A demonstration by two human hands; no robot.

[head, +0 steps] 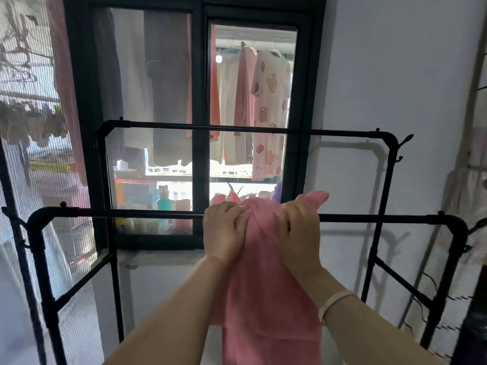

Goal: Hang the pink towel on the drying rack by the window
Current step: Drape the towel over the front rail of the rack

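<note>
The pink towel [266, 285] is bunched over the near top bar of the black drying rack [126, 213] and hangs down on my side between my forearms. A corner of it sticks up past the bar at the right. My left hand [224, 227] and my right hand [297, 227] lie side by side on the bunched cloth at the bar, fingers curled into it. The rack's far top bar [263, 130] runs in front of the window, bare.
A dark-framed window [200, 127] behind the rack shows clothes hanging outside and bottles on the sill. A mesh curtain [34, 127] hangs at the left. White wall at the right, with another stand [474, 167] and cables by the right edge.
</note>
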